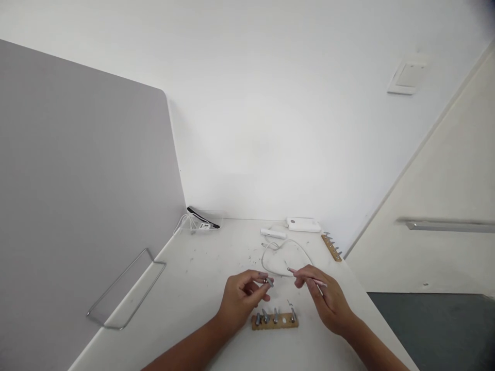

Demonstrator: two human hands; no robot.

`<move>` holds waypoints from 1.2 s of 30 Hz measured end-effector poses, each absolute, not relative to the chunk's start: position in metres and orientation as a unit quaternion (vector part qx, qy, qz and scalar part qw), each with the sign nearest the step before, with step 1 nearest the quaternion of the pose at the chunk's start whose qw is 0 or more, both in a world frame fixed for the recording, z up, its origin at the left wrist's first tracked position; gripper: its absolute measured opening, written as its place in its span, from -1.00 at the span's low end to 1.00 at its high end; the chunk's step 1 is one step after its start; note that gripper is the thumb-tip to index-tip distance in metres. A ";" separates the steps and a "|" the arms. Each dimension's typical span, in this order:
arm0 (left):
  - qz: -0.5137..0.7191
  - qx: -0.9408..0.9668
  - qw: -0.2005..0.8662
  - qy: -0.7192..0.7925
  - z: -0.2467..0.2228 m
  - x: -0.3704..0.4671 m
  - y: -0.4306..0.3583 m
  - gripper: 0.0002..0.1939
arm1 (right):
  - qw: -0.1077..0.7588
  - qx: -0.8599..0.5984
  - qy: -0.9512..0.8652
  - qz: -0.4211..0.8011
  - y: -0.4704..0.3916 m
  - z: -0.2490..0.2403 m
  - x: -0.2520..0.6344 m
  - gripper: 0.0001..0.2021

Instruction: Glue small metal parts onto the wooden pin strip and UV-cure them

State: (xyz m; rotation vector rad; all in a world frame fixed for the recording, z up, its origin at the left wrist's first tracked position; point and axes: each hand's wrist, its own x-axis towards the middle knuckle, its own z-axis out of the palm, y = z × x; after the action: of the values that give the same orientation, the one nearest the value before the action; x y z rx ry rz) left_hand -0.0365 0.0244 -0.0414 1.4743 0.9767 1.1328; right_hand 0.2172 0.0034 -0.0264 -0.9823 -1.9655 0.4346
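Observation:
Between the thumb and fingers of my left hand [245, 294] is a small grey false nail [270, 282], apparently on a metal holder. My right hand [325, 299] grips a slim pink pen-like tool [319, 282], its metal end pointing left toward the false nail but apart from it. Whether that end is a brush or a dotting point is too small to tell. Below both hands lies a brown strip [270, 324] with several grey false nails [276, 315] standing up on it. A pale bare spot shows toward its right end.
A second brown strip [332, 249] with upright pieces lies at the table's right edge. A white cable [309, 256], a white stick-shaped device [273, 234] and a white power bank [303, 224] lie behind my hands. A clear tray [222, 219] stands back left; a wire frame [127, 288] lines the left edge.

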 end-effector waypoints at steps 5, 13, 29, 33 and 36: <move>0.461 0.612 0.489 0.417 -0.042 -0.036 0.026 -0.67 | 0.466 -0.295 -0.829 0.088 -0.004 -0.016 0.206 -0.72; 0.458 0.611 0.491 0.420 -0.041 -0.036 0.026 -0.69 | 0.456 -0.193 -0.869 0.017 0.006 0.060 0.173 -0.79; 0.497 0.595 0.451 0.443 -0.037 -0.046 0.040 -0.75 | 0.227 -0.366 -0.902 0.029 0.051 0.097 0.164 -0.75; 0.497 0.584 0.455 0.453 -0.037 -0.046 0.042 -0.73 | 0.116 -0.351 -0.924 0.102 0.047 0.105 0.166 -0.71; 0.495 0.601 0.429 0.458 -0.036 -0.048 0.043 -0.74 | 0.098 -0.290 -0.931 0.200 0.039 0.111 0.159 -0.70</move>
State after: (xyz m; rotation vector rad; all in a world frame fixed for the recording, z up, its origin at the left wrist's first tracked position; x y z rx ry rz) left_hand -0.0482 0.0433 -0.0365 1.5009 1.1429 1.2360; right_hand 0.1591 0.0386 0.1112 -0.8583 -2.7547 0.5914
